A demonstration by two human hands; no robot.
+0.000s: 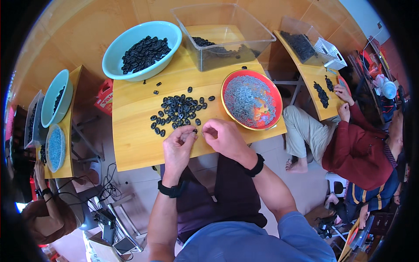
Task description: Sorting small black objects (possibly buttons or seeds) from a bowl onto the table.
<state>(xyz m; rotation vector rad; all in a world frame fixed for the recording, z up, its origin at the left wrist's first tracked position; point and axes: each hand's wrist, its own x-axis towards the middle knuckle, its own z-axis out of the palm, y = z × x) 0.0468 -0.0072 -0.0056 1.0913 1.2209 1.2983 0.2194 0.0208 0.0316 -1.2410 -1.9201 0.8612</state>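
Above the near edge of the wooden table (139,148), my left hand (180,142) pinches a small black piece (195,131) between thumb and fingertips. Close to its right, my right hand (224,139) is closed in a pinch; whatever its fingertips hold is too small to make out. Just beyond my hands lies a loose pile of black oval pieces (178,108) with holes in them. To the right of the pile stands a red bowl (228,83) full of small grey metal pins (248,98).
At the back stand a pale green basin (114,46) of black pieces and a clear plastic bin (227,54). A person (358,153) works at a side table (323,83) on the right. Another person's arm (39,174) shows at the left table, beside a basin (56,98).
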